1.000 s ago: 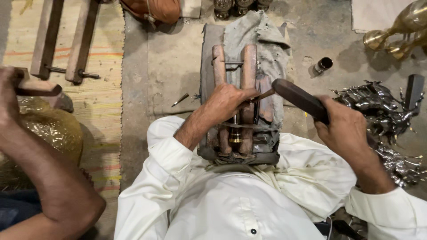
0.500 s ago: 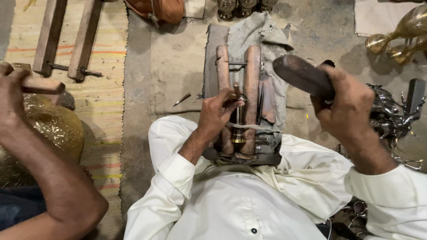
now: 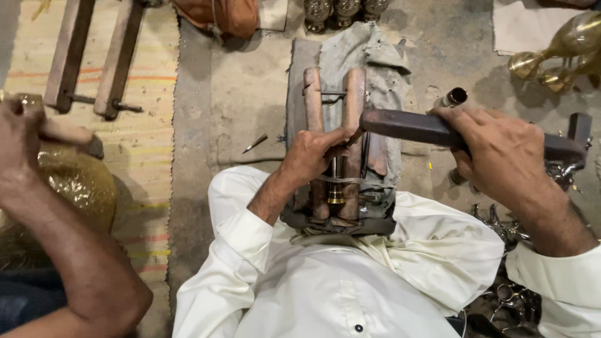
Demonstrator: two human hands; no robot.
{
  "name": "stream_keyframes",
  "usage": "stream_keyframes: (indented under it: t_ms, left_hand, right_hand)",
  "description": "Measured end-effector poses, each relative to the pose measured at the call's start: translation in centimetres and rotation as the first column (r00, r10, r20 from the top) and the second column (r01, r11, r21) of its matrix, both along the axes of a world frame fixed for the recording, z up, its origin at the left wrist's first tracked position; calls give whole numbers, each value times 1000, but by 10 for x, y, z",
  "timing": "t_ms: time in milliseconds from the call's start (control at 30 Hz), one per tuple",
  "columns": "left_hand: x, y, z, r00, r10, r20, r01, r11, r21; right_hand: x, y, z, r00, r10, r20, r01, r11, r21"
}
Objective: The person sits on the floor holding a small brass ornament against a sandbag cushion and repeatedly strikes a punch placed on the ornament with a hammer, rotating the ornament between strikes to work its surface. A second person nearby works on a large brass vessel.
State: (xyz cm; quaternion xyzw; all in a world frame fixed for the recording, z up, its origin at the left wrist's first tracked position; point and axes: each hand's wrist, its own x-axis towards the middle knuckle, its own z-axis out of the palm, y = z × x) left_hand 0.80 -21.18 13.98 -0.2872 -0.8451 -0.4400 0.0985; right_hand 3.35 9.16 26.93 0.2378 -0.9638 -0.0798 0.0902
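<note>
Left hand (image 3: 313,153) closed on thin tool at wooden clamp (image 3: 332,144). Right hand (image 3: 501,150) grips dark mallet (image 3: 407,125), head touching tool.

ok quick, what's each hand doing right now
Left hand: closed on a thin metal tool at the wooden clamp.
Right hand: closed on a dark wooden mallet.

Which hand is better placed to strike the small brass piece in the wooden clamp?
Probably the right hand: it holds the hammer just above the wooden clamp. The left hand rests on the clamp by the brass piece.
</note>
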Motion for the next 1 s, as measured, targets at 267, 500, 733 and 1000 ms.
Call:
stream_keyframes:
  t_ms: [267,500,733,1000]
  left_hand:
    - [-6,1,-10,998,-58,34,59,998,-22]
    - [0,-3,-12,995,-83,-47,85,996,24]
    - [-1,-4,-16,999,-37,-15,38,997,74]
    - [-3,-5,-18,994,-40,103,15,972,234]
  right_hand:
    - [5,5,-10,981,-133,139,161,964,-213]
    - [6,15,-27,999,-34,4,32,885,-464]
    - [-1,10,-31,994,30,-108,-53,974,-219]
    - [-4,-1,-12,991,-26,-133,-19,944,-328]
